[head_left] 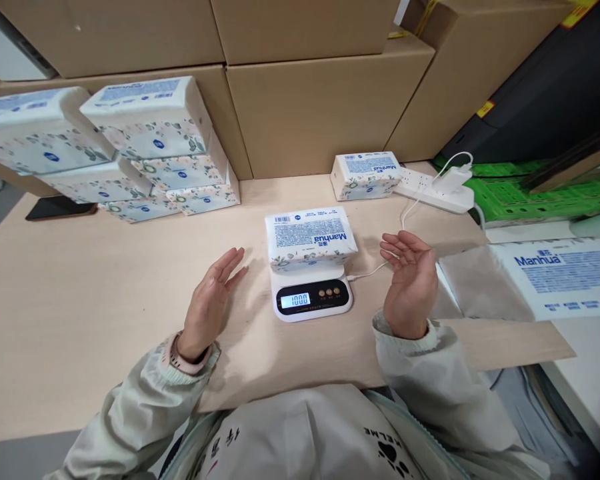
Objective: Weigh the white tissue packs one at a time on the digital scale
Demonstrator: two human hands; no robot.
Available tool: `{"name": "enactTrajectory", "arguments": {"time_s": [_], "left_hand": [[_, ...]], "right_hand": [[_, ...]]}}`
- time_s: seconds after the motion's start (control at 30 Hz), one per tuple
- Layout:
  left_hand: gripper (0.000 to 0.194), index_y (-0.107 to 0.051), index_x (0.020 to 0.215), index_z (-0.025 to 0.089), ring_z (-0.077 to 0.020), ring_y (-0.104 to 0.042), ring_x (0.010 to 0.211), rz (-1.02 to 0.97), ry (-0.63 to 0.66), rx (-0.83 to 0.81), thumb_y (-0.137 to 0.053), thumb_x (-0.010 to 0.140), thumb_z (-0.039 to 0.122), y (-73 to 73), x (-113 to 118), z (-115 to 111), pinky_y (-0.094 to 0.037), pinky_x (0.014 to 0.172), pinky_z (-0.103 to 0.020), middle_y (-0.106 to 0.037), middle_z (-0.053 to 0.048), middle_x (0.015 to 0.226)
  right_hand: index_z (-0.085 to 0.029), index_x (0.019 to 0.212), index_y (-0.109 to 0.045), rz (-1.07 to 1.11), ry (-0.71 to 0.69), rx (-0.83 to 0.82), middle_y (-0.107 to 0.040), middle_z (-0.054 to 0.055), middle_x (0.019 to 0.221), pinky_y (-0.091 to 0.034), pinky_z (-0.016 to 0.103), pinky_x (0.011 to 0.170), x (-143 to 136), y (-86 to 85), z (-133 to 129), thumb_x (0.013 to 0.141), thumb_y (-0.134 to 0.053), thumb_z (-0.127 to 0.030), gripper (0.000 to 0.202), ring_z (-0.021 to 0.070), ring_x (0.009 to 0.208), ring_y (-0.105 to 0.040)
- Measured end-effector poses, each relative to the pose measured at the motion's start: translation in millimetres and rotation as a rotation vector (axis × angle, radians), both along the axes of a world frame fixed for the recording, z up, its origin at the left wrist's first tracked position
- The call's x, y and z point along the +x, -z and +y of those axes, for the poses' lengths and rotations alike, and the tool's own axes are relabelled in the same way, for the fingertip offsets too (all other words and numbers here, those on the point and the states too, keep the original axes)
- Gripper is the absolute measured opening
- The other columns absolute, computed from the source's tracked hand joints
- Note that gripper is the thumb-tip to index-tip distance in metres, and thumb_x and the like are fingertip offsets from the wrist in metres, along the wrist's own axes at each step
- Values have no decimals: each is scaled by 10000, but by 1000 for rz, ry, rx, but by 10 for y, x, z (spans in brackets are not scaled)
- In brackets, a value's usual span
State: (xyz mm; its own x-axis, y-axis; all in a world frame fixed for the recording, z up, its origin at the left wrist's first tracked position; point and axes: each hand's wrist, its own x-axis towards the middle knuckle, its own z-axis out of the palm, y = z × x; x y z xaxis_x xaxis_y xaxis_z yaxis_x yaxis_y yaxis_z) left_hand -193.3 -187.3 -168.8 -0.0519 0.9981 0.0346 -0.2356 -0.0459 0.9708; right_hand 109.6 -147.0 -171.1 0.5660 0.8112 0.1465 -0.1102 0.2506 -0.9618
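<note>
I'm seemingly weighing a tissue pack [311, 240] on the scale [312, 297]; left grip [207, 308], right grip [408, 290] hanging unclosed — next lift likely needing both.

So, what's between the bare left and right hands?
In the head view, a white digital scale bearing a white, floral, rectangular tissue pack, plus a thin white cable.

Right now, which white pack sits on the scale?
The white pack between the left hand and right hand, behind the lit display; the stacked packs, lone pack beside the power strip and rightmost pack lie elsewhere.
</note>
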Motion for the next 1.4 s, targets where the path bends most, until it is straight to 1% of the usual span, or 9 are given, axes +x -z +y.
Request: {"name": "enactTrajectory", "arguments": {"time_s": [0.33, 0.57, 1.07, 1.17, 1.27, 1.33, 1.4], "left_hand": [[501, -706, 1356, 257, -350, -412, 1540, -4, -11, -1, -603, 972, 561, 3, -3, 3, -389, 1252, -554, -571, -100, 1550], [481, -707, 1364, 259, -334, -431, 1528, -14, 0, 7, -569, 997, 539, 27, -11, 2, -386, 1256, -545, -578, -93, 1544], [503, -710, 1352, 252, -346, -434, 1524, -4, -13, 1, -603, 970, 562, 5, -2, 17, -394, 1247, -553, -582, -101, 1540], [515, -697, 1373, 262, -339, -390, 1554, 19, 11, 10, -583, 978, 573, -10, 11, 20, -366, 1262, -549, -554, -92, 1571], [535, -659, 1425, 278, -318, -313, 1598, 53, 66, 24, -539, 1003, 584, -36, 36, 16, -299, 1300, -533, -482, -70, 1635], [538, -629, 1461, 289, -301, -272, 1616, 71, 105, 38, -506, 1024, 578, -50, 50, 11, -249, 1323, -519, -436, -50, 1667], [537, -595, 1498, 304, -284, -227, 1632, 98, 141, 52, -477, 1044, 566, -53, 62, 18, -200, 1342, -507, -391, -25, 1694]], "right_hand": [[-249, 1094, -697, -12, -9, 5, -746, 68, 1096, -517, 467, 1001, -1, -1, -10, 981, -448, -621, 462, 215, 1010, -710], [-237, 1107, -697, -1, -14, 10, -744, 72, 1094, -516, 456, 997, 4, -6, -16, 981, -456, -622, 471, 214, 1003, -713], [-238, 1094, -694, -6, -11, 2, -747, 71, 1075, -524, 464, 985, 1, -17, -13, 975, -456, -626, 471, 218, 991, -712], [-237, 1086, -696, -2, -18, -4, -755, 67, 1063, -519, 460, 997, 2, 4, -6, 965, -466, -657, 494, 212, 988, -713], [-229, 1114, -701, -43, -45, -31, -762, 73, 1084, -509, 469, 1024, 15, 40, -8, 963, -473, -667, 517, 217, 1025, -714], [-225, 1155, -711, -120, -85, -73, -767, 83, 1143, -479, 497, 1083, 31, 57, -22, 977, -450, -671, 546, 233, 1106, -705], [-229, 1185, -729, -239, -126, -125, -759, 88, 1234, -415, 531, 1164, 48, 60, -41, 1002, -392, -680, 592, 250, 1224, -664]]}}
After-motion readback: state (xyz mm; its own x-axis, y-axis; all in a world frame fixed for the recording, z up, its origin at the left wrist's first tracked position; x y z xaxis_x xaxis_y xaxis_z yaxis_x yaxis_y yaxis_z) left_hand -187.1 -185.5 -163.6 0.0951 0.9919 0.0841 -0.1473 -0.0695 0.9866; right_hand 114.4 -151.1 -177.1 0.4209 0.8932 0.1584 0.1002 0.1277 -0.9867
